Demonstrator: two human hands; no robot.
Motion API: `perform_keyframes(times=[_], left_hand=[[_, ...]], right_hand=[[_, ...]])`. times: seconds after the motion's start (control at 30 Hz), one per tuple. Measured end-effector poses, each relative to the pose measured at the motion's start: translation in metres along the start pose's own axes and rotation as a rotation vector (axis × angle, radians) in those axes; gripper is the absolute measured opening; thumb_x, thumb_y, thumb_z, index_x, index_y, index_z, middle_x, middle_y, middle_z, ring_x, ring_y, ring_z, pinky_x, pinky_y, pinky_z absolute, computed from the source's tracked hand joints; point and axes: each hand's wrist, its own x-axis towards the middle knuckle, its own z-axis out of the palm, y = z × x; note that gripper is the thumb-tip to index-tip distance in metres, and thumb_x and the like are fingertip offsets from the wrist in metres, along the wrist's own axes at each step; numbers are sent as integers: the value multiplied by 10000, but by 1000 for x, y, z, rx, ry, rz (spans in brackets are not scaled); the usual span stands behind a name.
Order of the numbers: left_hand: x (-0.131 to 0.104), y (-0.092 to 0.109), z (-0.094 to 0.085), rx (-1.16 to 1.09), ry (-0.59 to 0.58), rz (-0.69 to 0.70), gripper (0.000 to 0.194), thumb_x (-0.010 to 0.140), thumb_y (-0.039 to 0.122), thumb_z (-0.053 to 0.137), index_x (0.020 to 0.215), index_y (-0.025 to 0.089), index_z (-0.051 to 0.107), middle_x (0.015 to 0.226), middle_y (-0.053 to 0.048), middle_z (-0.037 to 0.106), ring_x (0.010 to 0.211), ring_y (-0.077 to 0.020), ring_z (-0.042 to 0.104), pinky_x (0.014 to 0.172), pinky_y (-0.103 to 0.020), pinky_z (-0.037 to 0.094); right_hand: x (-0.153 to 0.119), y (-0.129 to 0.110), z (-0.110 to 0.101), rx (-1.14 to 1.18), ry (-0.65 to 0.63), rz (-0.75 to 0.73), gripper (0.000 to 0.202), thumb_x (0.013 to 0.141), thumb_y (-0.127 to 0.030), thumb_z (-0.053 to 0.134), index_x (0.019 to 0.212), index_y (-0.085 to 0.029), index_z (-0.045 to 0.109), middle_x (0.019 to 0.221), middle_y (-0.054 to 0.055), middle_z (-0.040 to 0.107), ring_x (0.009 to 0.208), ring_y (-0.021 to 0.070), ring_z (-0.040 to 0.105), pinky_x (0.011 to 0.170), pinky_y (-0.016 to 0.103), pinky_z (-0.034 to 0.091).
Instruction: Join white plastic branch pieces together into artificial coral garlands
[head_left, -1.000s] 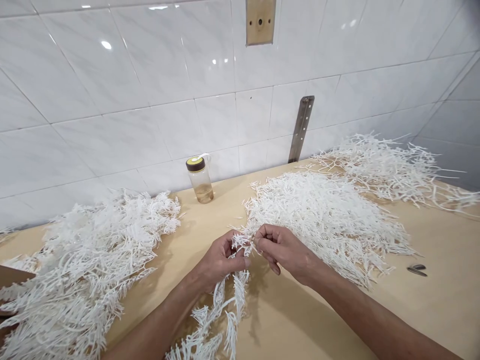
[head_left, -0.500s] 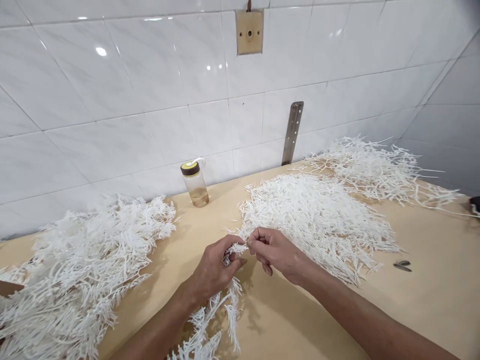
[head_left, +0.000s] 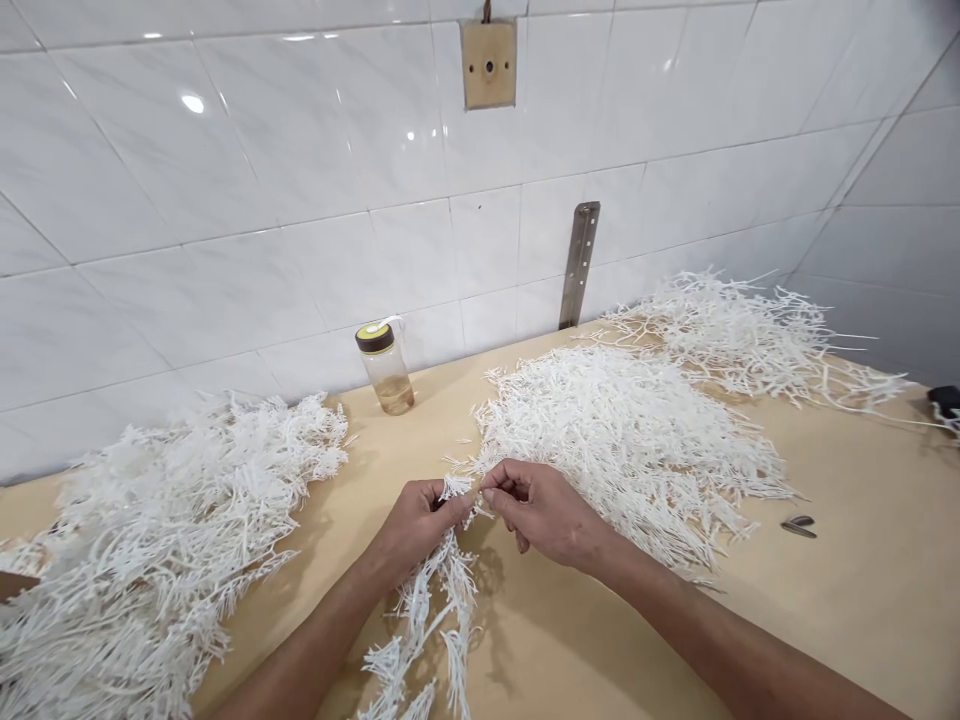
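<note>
Near the middle of the table, my left hand (head_left: 421, 522) is closed around the upper part of a white branching plastic sprig (head_left: 454, 580). Its feathery strands hang below the hand toward the front edge of the view. My right hand (head_left: 534, 508) pinches at the sprig's tip, thumb against index finger, close to the left fingertips. What lies between the right fingertips is too small to see clearly. Just behind the right hand spreads a heap of short white pieces (head_left: 615, 430).
A large pile of white sprigs (head_left: 165, 540) covers the left side. At the back stand a bottle (head_left: 386, 370) with some liquid and a metal strip (head_left: 579, 265) leaning on the tiled wall. Longer white strands (head_left: 742, 330) lie back right, with small dark metal snips (head_left: 799, 527) nearer.
My left hand has turned, its thumb now over the sprig, which hangs straighter below it. The right hand stays pinched near the tip. The whole view has shifted slightly.
</note>
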Motion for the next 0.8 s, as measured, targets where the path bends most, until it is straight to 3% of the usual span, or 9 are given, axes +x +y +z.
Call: perform_keyframes(times=[0.1, 0.2, 0.47, 0.7, 0.8], left_hand=[[-1, 1, -3, -181, -95, -148, 491, 691, 609, 742, 632, 154, 567, 499, 32, 460, 418, -76, 354, 438, -229, 265], [-1, 2, -5, -276, -144, -204, 471, 667, 572, 777, 621, 145, 583, 490, 16, 505, 400, -81, 404, 429, -226, 300], [-1, 1, -7, -324, -163, -239, 401, 650, 499, 812, 668, 136, 640, 471, 7, 537, 391, -92, 462, 420, -216, 331], [-3, 2, -4, -380, -200, -247, 417, 669, 481, 812, 614, 145, 571, 516, 24, 505, 407, -67, 420, 429, -213, 342], [-5, 2, -3, -387, -200, -220, 422, 666, 476, 820, 624, 146, 560, 520, 30, 492, 401, -60, 401, 407, -207, 321]], right_hand=[[-1, 5, 3, -18, 20, -88, 139, 876, -301, 559, 887, -193, 646, 642, -43, 549, 466, 85, 512, 425, 204, 467], [-1, 9, 5, -87, 39, -139, 150, 903, -282, 527, 944, -210, 652, 660, -25, 587, 515, 108, 545, 437, 208, 475], [-4, 2, 2, -323, 92, -250, 153, 925, -230, 484, 903, -217, 635, 647, -24, 617, 537, 125, 569, 527, 251, 466], [-2, 10, 9, -487, 169, -395, 136, 911, -175, 470, 890, -206, 601, 789, 19, 668, 680, 151, 598, 638, 281, 456], [2, 16, 5, -577, 272, -405, 124, 901, -171, 460, 843, -202, 566, 744, 25, 638, 645, 156, 567, 620, 286, 433]])
